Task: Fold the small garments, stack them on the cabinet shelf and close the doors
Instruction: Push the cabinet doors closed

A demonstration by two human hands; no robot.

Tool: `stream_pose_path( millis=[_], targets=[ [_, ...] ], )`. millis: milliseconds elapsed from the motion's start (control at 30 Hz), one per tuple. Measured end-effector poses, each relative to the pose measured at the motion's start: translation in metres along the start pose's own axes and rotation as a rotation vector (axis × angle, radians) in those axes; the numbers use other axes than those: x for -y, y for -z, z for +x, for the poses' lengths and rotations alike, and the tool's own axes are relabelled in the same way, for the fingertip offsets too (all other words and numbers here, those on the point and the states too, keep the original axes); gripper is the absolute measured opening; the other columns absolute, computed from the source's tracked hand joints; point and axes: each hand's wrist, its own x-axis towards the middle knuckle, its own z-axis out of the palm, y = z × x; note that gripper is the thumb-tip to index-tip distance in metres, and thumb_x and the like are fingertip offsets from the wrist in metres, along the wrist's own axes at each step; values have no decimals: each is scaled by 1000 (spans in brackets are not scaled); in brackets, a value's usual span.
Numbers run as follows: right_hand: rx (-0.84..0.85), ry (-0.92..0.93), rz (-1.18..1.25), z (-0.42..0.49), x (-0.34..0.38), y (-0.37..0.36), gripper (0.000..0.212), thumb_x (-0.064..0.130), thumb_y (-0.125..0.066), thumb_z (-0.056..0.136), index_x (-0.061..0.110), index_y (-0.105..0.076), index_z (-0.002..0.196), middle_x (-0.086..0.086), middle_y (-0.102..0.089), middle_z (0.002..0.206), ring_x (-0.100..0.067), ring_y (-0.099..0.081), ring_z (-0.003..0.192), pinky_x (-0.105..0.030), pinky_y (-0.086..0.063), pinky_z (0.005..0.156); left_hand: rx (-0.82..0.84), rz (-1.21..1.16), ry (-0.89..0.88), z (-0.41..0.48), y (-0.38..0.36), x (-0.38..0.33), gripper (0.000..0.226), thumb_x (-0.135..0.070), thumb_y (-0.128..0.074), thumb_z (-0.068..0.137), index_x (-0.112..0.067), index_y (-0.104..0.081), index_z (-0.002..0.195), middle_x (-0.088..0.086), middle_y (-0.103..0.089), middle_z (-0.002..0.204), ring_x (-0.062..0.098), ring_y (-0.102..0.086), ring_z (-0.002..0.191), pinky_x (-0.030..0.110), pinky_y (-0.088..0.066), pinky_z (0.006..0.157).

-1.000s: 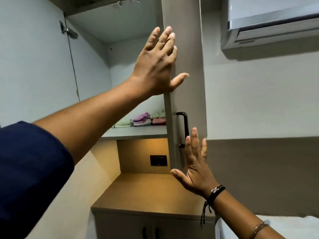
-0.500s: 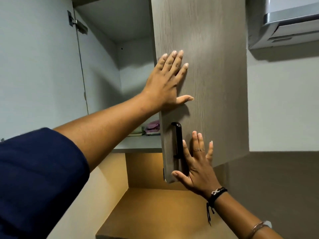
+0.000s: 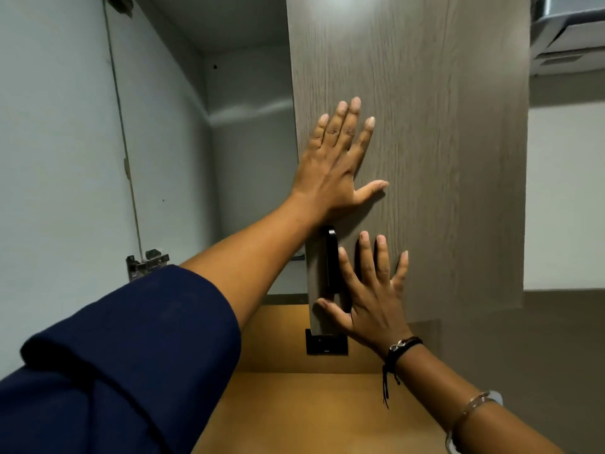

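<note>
1. Head view: the right door (image 3: 442,158) was seen partly shut, left hand (image 3: 330,178) above the handle (image 3: 330,260), right hand (image 3: 373,303) beside it, fingers pressed flat, nothing gripped.
2. Garments were hidden, tbh.
3. Steady pressure near the handle edge was probably needed; the left door (image 3: 59,142) was seen wide open.

Both flat palms, left hand (image 3: 334,178) and right hand (image 3: 373,299), press grey woodgrain cabinet door (image 3: 442,158) beside black bar handle (image 3: 331,260); shelf contents hidden, probably behind the door.
</note>
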Motion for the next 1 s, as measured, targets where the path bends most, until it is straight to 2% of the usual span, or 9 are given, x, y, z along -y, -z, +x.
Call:
stream_pose_path(
  millis=[467, 633, 800, 867, 967, 1000],
  targets=[
    [59, -31, -100, 23, -10, -54, 83, 76, -26, 84, 27, -20, 151, -15, -10, 160, -42, -10, 145, -71, -10, 109, -3, -134, 54, 6, -75, 0, 98, -80, -25, 84, -15, -10, 156, 17, -4, 163, 34, -2, 151, 52, -3, 121],
    [41, -14, -112, 24, -10, -57, 83, 76, -23, 84, 27, -17, 151, -12, -4, 158, -41, -6, 145, -71, -7, 110, -10, -122, 58, 7, -74, 1, 99, -81, -23, 83, -15, -10, 156, 17, -5, 163, 34, -2, 151, 54, -5, 120],
    [119, -11, -129, 21, -13, -49, 84, 75, -26, 85, 27, -12, 152, -15, -6, 160, -42, -4, 146, -70, -6, 110, 60, -193, 55, -7, -65, 1, 90, -73, -25, 89, -16, -6, 156, 15, 1, 164, 32, 3, 151, 51, -2, 121],
    [154, 12, -120, 18, -14, -43, 85, 74, -28, 85, 26, -9, 152, -14, -2, 161, -40, 0, 146, -70, -6, 110, 63, -256, 172, -32, -52, 2, 80, -64, -27, 94, -18, -8, 156, 13, 2, 164, 29, 4, 151, 51, -2, 121],
    [189, 8, -37, 12, -8, -28, 83, 72, -26, 85, 27, -7, 153, -11, 6, 161, -36, 7, 147, -70, -1, 110, -34, -435, 555, -98, -19, 17, 74, -54, -34, 97, -20, -7, 156, 10, 6, 164, 26, 8, 151, 49, 5, 121],
    [197, -9, -2, 10, -6, -21, 82, 72, -23, 85, 28, -8, 152, -11, 8, 161, -35, 8, 147, -70, 0, 110, -65, -452, 621, -126, -7, 25, 76, -55, -36, 96, -19, -6, 157, 10, 8, 164, 25, 10, 151, 48, 6, 121]
  ],
)
